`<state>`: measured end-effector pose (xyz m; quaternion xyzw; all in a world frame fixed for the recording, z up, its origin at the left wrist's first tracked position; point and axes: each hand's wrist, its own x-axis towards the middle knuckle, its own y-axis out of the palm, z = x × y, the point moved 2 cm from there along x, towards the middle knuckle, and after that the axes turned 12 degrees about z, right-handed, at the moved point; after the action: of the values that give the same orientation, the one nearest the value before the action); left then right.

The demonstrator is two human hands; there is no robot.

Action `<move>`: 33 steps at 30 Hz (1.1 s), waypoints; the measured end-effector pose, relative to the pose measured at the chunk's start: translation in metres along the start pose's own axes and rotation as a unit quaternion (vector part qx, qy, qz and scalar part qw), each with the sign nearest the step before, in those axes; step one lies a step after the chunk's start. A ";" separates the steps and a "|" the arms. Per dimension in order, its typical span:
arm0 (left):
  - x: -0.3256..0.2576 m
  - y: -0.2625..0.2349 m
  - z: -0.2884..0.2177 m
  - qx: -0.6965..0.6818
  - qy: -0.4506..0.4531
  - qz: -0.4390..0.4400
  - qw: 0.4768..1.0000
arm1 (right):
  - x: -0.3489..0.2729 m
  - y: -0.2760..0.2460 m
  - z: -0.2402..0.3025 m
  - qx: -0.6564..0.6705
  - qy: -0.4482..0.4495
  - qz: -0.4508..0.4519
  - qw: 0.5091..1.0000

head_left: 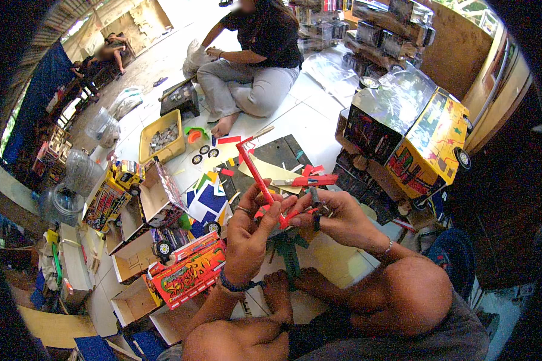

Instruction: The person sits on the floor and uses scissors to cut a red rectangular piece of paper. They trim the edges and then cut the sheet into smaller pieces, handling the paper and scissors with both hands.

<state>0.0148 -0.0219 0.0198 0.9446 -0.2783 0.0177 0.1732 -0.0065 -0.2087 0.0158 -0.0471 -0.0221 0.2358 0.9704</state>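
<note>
My left hand [250, 240] is closed around a thin red angled frame piece [256, 171]. One long arm of the piece rises away from me, and its lower end lies between my two hands. The fingers of my right hand [343, 219] are closed at that lower end, on the red piece. A short dark rod-like thing [315, 197] shows at the right fingers; I cannot tell whether they hold it. Just beyond my hands, a red-handled cutter knife [310, 180] lies over scraps on a dark board [283, 153].
Toy trucks stand around: a red one [186, 271] near left, yellow ones [111, 195] further left, and a large yellow one [430, 144] at right. Coloured paper scraps [208, 204], small wheels [205, 150] and a yellow tray [162, 137] lie ahead. Another person [253, 66] sits beyond.
</note>
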 end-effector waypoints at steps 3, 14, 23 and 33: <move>-0.001 0.002 -0.001 0.006 -0.001 -0.011 1.000 | 0.000 0.003 0.002 0.049 0.020 0.001 0.999; -0.002 0.000 0.005 -0.004 -0.003 -0.043 0.999 | 0.006 0.007 0.003 0.040 -0.032 0.004 0.999; -0.001 -0.006 0.010 -0.023 -0.001 -0.065 0.998 | 0.004 0.005 0.002 0.038 -0.014 0.004 0.999; -0.004 0.000 0.011 0.026 -0.009 -0.034 0.999 | 0.009 0.005 -0.007 0.002 0.057 -0.025 0.998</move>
<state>0.0110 -0.0233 0.0093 0.9577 -0.2475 0.0102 0.1462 0.0000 -0.2005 0.0082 -0.0580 0.0328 0.2080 0.9759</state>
